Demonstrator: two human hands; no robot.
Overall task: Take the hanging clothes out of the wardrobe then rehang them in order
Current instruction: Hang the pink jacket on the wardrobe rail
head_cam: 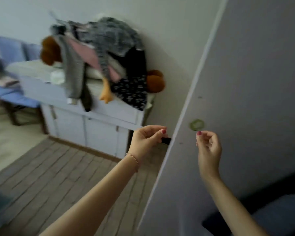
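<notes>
I see the wardrobe door (pixel 245 99) filling the right half, its pale edge running from 1 o'clock down to 6 o'clock. Left of that edge the wood floor (pixel 58 167) lies open toward 8 o'clock. My left hand (pixel 147 137) sits at the door's edge, fingers curled loosely together beside a small dark handle (pixel 166 140); I cannot tell whether it grips it. My right hand (pixel 209 147) hovers before the door face, fingers curled and holding nothing, just below a green sticker (pixel 197 125). The clothes (pixel 106 53) lie heaped on a white cabinet (pixel 92 130) at 11 o'clock, blurred.
</notes>
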